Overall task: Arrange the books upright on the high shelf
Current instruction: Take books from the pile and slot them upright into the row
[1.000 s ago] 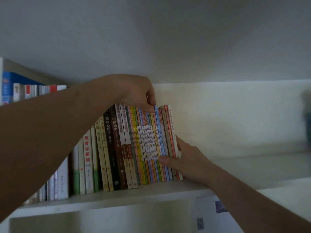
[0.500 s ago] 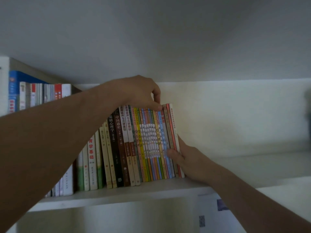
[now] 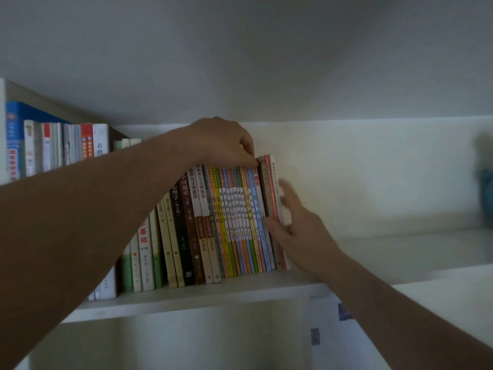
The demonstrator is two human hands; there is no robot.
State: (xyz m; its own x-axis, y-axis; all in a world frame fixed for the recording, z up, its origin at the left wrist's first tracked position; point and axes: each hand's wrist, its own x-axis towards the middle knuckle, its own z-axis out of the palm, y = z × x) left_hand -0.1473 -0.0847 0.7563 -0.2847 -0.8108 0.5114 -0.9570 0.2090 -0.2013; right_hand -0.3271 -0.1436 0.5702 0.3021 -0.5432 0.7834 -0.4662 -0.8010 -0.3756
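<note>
Item: books (image 3: 240, 222), a row of thin paperbacks standing on the high shelf (image 3: 213, 292), spines outward, leaning a little leftward against taller volumes further left. The last few, at the right end, stood slightly proud of their neighbours at the top.

Left hand (image 3: 226, 145): I noted it reaching over the row from the left, fingers curled down onto the top edges of the thin books near the right end; it seemed to pinch or press there, though the fingertips were hidden behind the hand, so I cannot tell which.

Right hand (image 3: 296, 225): fingers straight and spread, laid flat against the outer cover of the end book, thumb at the spines; blurred, so detail was poor.

Handling, by my judgement: light, limp paperbacks with glossy covers, likely to slide and fan out or slump if the end support went. Singly they would bend; as a block they would stay stiff. Best held squeezed as a block, one palm flat on the end cover, the other steadying the tops.

Also present: a dark blurred object (image 3: 484, 182) at far right.
</note>
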